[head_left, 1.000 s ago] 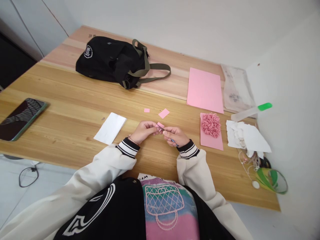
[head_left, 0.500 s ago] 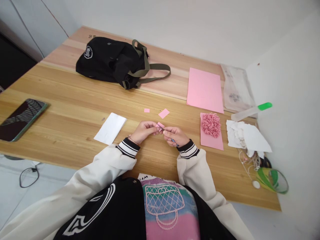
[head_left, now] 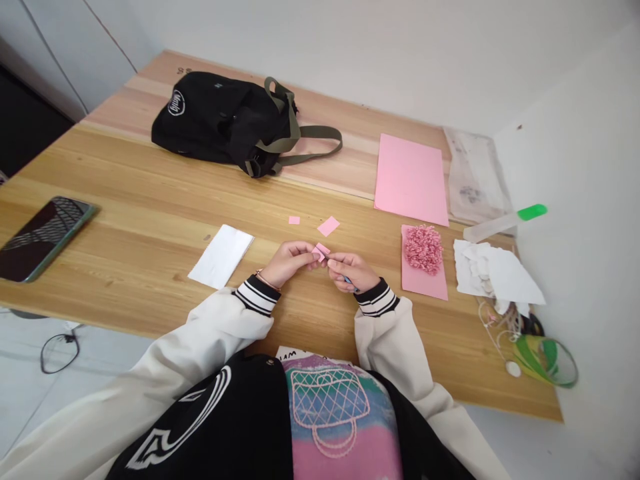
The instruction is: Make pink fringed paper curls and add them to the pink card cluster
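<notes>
My left hand (head_left: 290, 262) pinches a small piece of pink paper (head_left: 321, 249) over the table's front half. From the right, my right hand (head_left: 353, 271) is closed round small scissors (head_left: 348, 280) with bluish handles, and their thin dark blades reach across the paper. Just beyond my hands lie two pink cut pieces, a small one (head_left: 294, 220) and a larger tilted one (head_left: 329, 226). A pink bundle of fine stalks (head_left: 423, 249) rests on a pink sheet (head_left: 425, 285) to the right of my hands.
A black bag (head_left: 215, 120) lies at the back left, a phone (head_left: 45, 237) at the left edge. Folded white paper (head_left: 221, 257) is left of my hands. Rightward are a large pink sheet (head_left: 411, 177), torn white paper (head_left: 513, 273), a green-capped tube (head_left: 505, 223) and a green roll (head_left: 545, 360).
Both hands stay in almost the same place. The scissor blades and the pink piece have shifted very slightly against each other.
</notes>
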The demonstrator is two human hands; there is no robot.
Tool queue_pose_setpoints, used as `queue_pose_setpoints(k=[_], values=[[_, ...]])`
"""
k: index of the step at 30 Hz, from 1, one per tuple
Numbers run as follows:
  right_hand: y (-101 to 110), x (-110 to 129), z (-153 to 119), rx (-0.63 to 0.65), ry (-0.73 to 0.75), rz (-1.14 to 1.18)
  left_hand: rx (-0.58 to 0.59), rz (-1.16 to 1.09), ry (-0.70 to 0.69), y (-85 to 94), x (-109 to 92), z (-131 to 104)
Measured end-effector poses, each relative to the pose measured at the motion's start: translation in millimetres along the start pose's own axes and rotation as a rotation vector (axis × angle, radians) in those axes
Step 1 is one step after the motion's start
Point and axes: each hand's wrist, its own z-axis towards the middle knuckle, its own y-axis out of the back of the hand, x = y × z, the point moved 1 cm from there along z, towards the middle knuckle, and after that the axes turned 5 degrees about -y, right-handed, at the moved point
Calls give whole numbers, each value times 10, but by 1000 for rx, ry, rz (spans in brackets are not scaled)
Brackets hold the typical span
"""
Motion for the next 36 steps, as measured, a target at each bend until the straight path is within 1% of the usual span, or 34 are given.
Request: queue_pose_setpoints(k=[7,15,22,32,36], values=[[-7,10,-16,26,-6,0,-4,-7,-22,-11,-29,-10],[-1,19,-24,0,-7,-11,-48,-2,-35,3,0,-4],[-30,37,-26,-18,-10,-26,-34,56,-59,17,17,6],[-29,33,-26,-8,-4,-26,-37,97,-29,5,-4,10],[-24,23,-26,-2,-3,-17,-32,99,-36,7,-2,7]])
